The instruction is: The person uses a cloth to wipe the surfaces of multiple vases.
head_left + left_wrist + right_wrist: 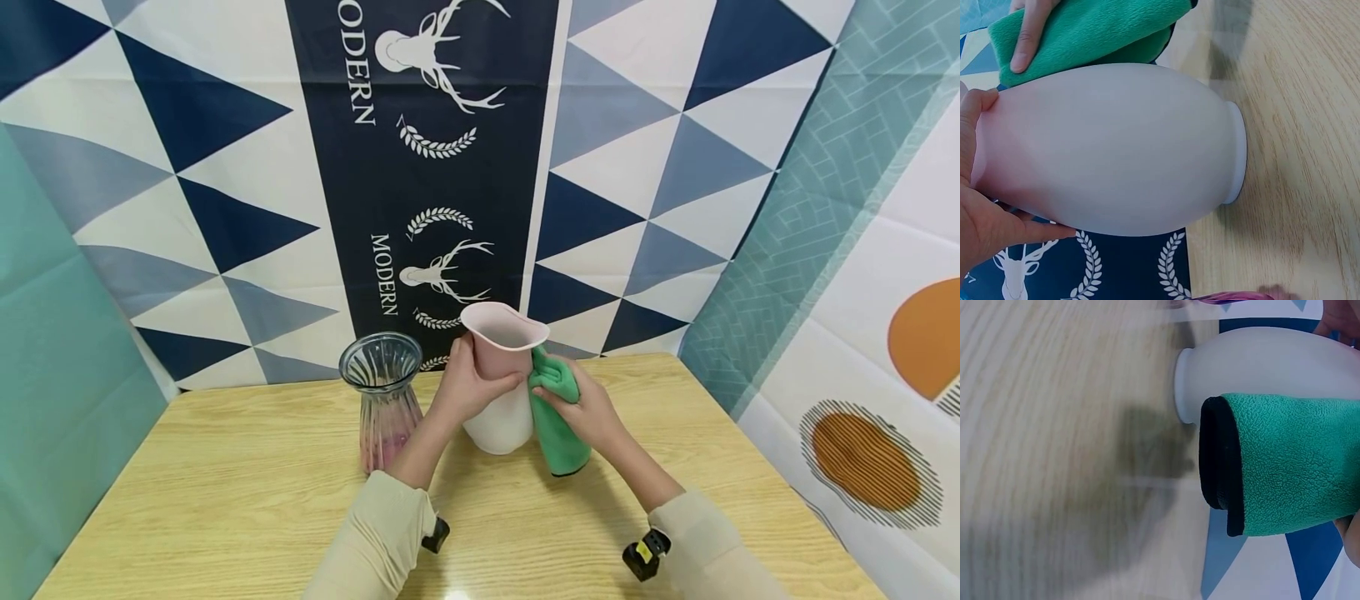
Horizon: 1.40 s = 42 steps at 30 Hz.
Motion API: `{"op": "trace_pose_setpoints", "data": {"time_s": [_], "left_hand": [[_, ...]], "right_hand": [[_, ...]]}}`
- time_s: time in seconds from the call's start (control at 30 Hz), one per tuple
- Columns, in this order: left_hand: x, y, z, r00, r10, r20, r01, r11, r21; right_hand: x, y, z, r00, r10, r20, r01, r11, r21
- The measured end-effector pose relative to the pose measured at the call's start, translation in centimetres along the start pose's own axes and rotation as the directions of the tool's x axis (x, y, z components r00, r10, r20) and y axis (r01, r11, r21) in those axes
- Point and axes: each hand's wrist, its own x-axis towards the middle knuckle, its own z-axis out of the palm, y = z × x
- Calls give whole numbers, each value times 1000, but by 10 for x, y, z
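Observation:
A vase (501,421), pink at its flared mouth and white below, is near the back of the table. My left hand (467,385) grips its neck from the left, thumb across the front; the left wrist view shows the vase's rounded body (1122,150) and narrow foot. I cannot tell whether that foot touches the table. In my right hand (587,408) is a folded green towel (558,433), bunched under the fingers and hanging down. The towel (1297,462) lies against the vase's right side, its black edging showing in the right wrist view.
A ribbed glass vase (384,396), bluish at the rim and pink at the base, stands just left of my left forearm. The wooden table (247,483) meets a patterned backdrop (442,183) behind, with hanging cloth panels on both sides.

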Motion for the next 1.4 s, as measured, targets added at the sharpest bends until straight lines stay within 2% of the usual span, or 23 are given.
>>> {"op": "trace_pose_setpoints", "data": {"time_s": [0.37, 0.8, 1.17, 1.4], "left_hand": [[-1, 0, 1, 1000, -13, -1, 13, 1000, -8], [-1, 0, 4, 1000, 20, -14, -21, 1000, -21], [0, -2, 4, 1000, 9, -26, -10, 1000, -27], [0, 0, 4, 999, 1, -52, -2, 1000, -13]], "right_hand": [[-11, 14, 5, 997, 59, 44, -58, 998, -9], [-21, 30, 10, 993, 69, 97, -66, 997, -37], [-20, 28, 8, 993, 65, 96, -62, 998, -26], [-14, 19, 3, 998, 51, 47, -52, 999, 2]]}}
